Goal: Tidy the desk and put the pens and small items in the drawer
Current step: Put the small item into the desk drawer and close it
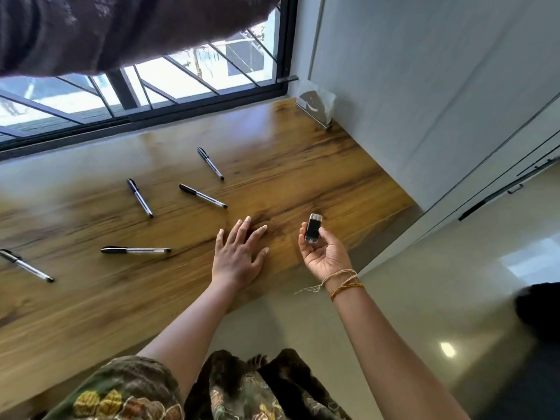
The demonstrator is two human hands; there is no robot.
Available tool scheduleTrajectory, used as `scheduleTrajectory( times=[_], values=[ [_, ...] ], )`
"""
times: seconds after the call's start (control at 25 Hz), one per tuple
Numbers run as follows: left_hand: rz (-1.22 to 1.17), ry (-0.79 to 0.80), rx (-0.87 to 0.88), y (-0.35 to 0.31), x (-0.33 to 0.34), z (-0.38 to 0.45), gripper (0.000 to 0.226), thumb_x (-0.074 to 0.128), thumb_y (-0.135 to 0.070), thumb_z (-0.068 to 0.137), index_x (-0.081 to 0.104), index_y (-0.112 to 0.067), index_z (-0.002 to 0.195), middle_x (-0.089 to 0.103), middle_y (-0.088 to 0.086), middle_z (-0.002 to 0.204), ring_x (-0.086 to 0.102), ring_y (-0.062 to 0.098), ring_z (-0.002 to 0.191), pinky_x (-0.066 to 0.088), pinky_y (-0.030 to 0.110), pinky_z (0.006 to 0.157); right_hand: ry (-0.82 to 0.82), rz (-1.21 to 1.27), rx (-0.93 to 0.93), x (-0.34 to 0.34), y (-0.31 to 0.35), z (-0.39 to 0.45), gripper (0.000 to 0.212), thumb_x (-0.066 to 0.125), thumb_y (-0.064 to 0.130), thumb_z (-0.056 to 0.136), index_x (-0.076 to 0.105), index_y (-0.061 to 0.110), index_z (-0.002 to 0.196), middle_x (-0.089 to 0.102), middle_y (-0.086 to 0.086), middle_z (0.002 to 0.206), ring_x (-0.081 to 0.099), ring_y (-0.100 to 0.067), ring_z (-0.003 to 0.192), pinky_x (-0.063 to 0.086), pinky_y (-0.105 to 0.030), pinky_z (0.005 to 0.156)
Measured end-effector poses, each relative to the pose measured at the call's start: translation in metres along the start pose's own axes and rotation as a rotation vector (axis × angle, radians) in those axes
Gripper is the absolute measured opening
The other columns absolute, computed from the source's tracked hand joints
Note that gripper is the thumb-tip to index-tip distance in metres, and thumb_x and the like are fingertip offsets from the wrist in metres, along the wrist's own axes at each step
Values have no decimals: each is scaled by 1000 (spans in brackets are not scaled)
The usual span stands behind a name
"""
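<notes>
Several black-capped clear pens lie scattered on the wooden desk [303, 165]: one at the far middle [210, 163], one to its near left [202, 195], one further left [139, 197], one in front [135, 250] and one at the left edge [25, 265]. My left hand [239, 256] rests flat on the desk, fingers spread, holding nothing. My right hand [322, 253] is raised palm up near the desk's right end, gripping a small black and silver item [313, 228] between thumb and fingers. No drawer is visible.
A metal napkin holder [315, 107] stands at the desk's far right corner by the white wall. A barred window [151, 86] runs along the back edge. Cabinet doors with dark handles [515, 183] are at the right. Tiled floor lies below.
</notes>
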State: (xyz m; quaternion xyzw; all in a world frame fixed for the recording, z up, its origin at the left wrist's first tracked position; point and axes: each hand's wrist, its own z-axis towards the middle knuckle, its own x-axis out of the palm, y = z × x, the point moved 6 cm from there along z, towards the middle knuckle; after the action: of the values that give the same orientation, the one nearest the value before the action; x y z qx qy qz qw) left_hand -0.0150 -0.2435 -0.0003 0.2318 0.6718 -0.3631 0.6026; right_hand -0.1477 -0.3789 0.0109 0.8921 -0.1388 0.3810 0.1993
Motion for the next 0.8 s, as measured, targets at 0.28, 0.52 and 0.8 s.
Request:
scheduleTrajectory(
  times=[0.28, 0.52, 0.8],
  values=[
    [1, -21, -65, -4, 3, -24, 66, 11, -67, 87, 18, -45, 149, 11, -2, 162, 6, 16, 150, 5, 49, 119, -8, -234, -58, -26, 3, -16, 18, 51, 5, 90, 55, 3, 106, 64, -15, 89, 66, -26, 77, 61, -36, 65],
    [14, -80, -115, -9, 4, -33, 57, 24, -59, 93, 23, -44, 147, 16, 1, 161, 11, 19, 149, 9, 52, 118, -355, -143, -74, -113, -23, 4, 28, 55, 15, 94, 49, 16, 66, 39, 3, 40, 40, -14, 44, 49, -32, 63],
    [57, -130, -112, -7, 9, -29, 55, 26, -58, 91, 30, -43, 144, 25, 3, 157, 22, 23, 146, 17, 53, 115, -645, -350, -403, -91, -33, 20, 17, 56, 26, 94, 56, 11, 102, 56, -5, 76, 55, -21, 62, 50, -36, 68]
  ],
)
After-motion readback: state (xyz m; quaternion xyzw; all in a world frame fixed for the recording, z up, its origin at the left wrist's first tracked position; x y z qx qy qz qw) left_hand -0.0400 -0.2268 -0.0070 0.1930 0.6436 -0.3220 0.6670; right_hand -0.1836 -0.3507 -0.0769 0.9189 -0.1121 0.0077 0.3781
